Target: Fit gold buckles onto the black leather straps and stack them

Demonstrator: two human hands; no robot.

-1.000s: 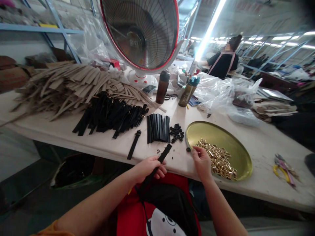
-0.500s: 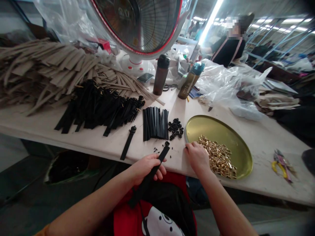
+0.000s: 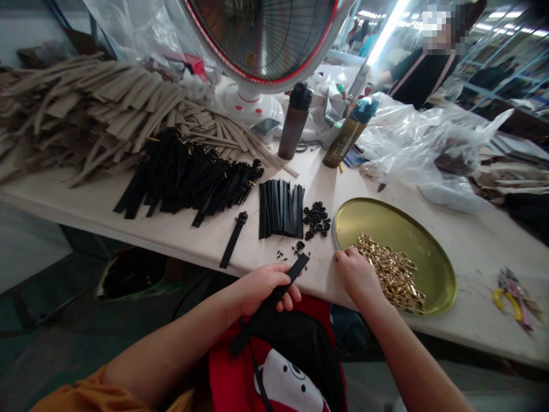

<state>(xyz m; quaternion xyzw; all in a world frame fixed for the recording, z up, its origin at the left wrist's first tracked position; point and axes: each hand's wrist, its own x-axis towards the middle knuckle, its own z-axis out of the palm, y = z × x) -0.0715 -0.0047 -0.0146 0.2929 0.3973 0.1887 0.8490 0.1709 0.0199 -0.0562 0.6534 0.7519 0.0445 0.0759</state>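
Left hand [image 3: 268,288] pinches a black strap [image 3: 266,309] between thumb and fingers, left of the tray, upper end over the table edge. Right hand [image 3: 359,276]: fingertips drawn together at the tray's left rim; cannot tell whether anything is held.

Table [image 3: 476,246]: under the tray. Heap of straps [image 3: 180,180]: well left of the tray, gold bits showing at some ends. Tray [image 3: 424,240]: gold buckles [image 3: 392,272] piled on its near side. Strip stack [image 3: 281,209]: left of the tray, beyond the black rings [image 3: 316,219], which lie near its left rim. Loose ring [image 3: 300,245]: left of the tray, past the strap's upper end.

Change: a second ago another ring lay at the tray's left rim; no longer visible, fingers over that spot.

Judgement: ring probably being picked up; strap's upper end looks plain, so likely an early stage.
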